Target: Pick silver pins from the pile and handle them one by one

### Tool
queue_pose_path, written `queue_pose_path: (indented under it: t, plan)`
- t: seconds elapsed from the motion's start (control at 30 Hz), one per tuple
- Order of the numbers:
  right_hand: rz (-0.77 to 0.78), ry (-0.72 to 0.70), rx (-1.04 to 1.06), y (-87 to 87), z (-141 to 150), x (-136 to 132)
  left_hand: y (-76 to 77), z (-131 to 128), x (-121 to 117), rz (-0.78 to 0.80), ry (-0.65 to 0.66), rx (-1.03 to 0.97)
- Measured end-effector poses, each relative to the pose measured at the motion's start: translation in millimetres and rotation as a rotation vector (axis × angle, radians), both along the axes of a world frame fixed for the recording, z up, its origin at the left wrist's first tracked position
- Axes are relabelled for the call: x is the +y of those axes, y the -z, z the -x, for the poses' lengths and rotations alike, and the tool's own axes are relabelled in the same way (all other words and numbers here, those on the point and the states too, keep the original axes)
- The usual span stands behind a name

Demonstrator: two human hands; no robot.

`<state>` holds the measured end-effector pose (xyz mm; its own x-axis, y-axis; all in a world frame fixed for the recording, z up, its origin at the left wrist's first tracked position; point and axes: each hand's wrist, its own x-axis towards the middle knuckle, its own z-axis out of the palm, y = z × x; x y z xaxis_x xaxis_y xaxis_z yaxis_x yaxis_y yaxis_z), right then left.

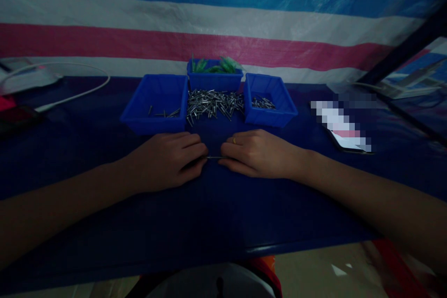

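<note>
Between my hands a thin metal blind rivet (214, 157) lies level, just above or on the blue tabletop. My left hand (174, 158) pinches its left end with thumb and fingers, and those fingertips hide that end. On the other side my right hand (256, 152), with a ring on one finger, is closed on the right end. Behind the hands is a loose pile of similar silver rivets (214, 103). A blue bin (157, 123) at left holds a few rivets, and a smaller blue bin (270, 118) at right holds several.
At the back stands another blue bin (214, 81) with green plastic-looking material in it. A phone (344, 130) with a lit screen lies on the right. A white cable (78, 98) curves over the table (216, 219) at left. Striped sheeting (139, 18) hangs behind.
</note>
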<state>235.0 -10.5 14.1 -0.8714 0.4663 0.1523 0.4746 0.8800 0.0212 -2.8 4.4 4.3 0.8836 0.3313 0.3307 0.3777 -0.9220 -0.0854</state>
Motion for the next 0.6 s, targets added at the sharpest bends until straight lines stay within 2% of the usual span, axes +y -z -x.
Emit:
queue_pose_path:
  t: [0.6]
  plan:
    - [0.01,0.01,-0.006,-0.9,-0.5,-0.1,-0.5,1.0,-0.5,0.017,-0.009,0.015]
